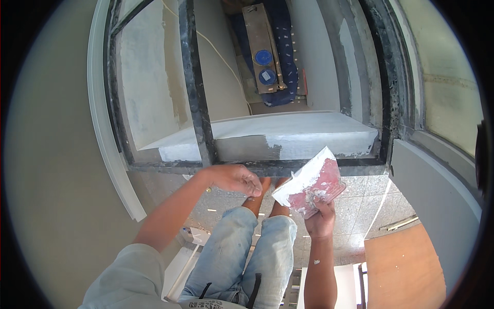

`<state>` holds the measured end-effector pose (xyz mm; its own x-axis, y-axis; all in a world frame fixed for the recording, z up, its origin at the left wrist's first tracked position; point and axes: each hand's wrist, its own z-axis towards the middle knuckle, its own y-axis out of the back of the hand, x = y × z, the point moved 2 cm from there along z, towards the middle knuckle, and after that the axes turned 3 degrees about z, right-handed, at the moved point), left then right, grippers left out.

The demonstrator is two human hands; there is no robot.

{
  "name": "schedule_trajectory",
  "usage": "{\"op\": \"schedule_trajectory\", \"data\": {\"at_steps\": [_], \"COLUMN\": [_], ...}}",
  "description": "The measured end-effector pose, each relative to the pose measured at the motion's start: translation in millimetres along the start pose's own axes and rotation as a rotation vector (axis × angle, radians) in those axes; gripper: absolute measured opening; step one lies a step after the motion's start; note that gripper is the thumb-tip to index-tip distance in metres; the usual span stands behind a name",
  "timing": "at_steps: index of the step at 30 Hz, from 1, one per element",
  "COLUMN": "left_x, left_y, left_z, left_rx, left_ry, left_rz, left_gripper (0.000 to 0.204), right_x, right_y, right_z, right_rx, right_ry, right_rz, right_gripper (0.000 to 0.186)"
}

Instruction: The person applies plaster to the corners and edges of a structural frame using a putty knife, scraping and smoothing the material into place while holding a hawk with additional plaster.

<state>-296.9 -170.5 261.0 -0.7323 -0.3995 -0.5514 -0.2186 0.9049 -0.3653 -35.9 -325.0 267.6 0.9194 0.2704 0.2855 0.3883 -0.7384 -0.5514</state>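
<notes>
My right hand [320, 221] grips a putty spreader [325, 181], a wide red plastic blade smeared with white putty. The blade tilts up in front of the dark lower bar of a window frame [288, 166]. My left hand [237, 180] is at the same bar, left of the spreader, its fingers curled together and nothing showing in them. Beyond the bar is a ledge [303, 126], coated white on top, with a grey patch [247, 148] on its front face beside the upright dark post [194, 87].
Past the ledge, far below, a plank [260, 33] carries two blue round lids [263, 57] over dark blue cloth [288, 51]. A pale cable [221, 54] hangs at the left. Beneath me are speckled floor tiles [360, 193] and an orange-brown board [404, 268]; a glass pane [447, 77] stands right.
</notes>
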Motion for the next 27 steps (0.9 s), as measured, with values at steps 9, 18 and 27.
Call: {"op": "schedule_trajectory", "data": {"at_steps": [9,18,27], "left_x": [24.2,47.5,103.2], "left_y": [-120.9,-92.9,25.5], "left_z": [52.4,23.2,-67.0], "left_rx": [-0.857,-0.83,-1.084], "left_ry": [-0.241,-0.214,-0.171], "left_rz": [-1.066,-1.377,-1.019], "left_gripper": [0.035,0.031,0.054], "right_x": [-41.7,-35.9,-92.6], "right_y": [-37.9,-116.3,-158.5], "right_z": [17.2,15.8,126.0], "right_rx": [0.066,0.6,0.767], "right_ry": [-0.068,0.822,0.367], "right_rz": [-0.44,-2.159,-2.324], "right_gripper": [0.047,0.059,0.023]}}
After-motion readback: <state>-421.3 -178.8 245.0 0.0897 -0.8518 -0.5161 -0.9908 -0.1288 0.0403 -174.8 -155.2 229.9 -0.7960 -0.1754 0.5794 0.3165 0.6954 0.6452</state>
